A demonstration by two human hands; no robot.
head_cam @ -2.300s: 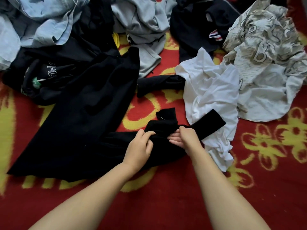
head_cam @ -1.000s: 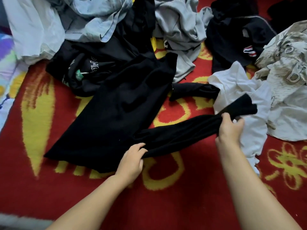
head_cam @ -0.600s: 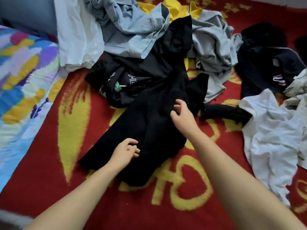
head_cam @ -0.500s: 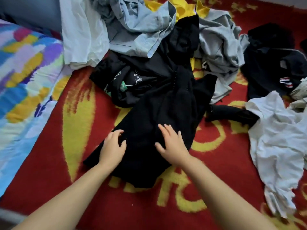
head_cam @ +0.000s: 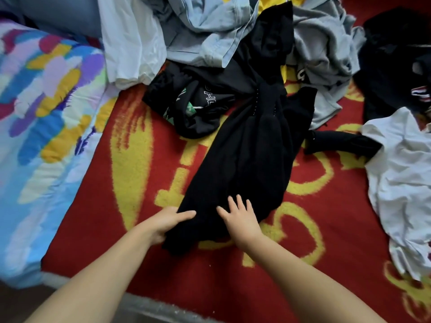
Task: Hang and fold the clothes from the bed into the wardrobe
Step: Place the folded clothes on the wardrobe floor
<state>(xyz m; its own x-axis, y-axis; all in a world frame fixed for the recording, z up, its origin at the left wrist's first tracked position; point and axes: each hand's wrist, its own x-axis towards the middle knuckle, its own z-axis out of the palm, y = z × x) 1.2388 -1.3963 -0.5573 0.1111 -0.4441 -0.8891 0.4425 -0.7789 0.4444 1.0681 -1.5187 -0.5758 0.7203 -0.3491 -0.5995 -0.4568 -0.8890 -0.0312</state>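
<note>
Your left hand [head_cam: 166, 221] grips the black garment's [head_cam: 247, 164] seven-o'clock edge; your right hand [head_cam: 241, 216] presses it, fingers straight.

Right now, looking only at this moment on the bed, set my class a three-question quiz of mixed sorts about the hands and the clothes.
1. True or false: the right hand lies flat with spread fingers on the black garment.
2. Multiple choice: the left hand is at the garment's A) far end near the pile, B) near left edge, C) right sleeve.
3. Fill in: the crumpled garment at the right edge of the view is coloured ____.

Key: 1 true; 2 B; 3 white.
</note>
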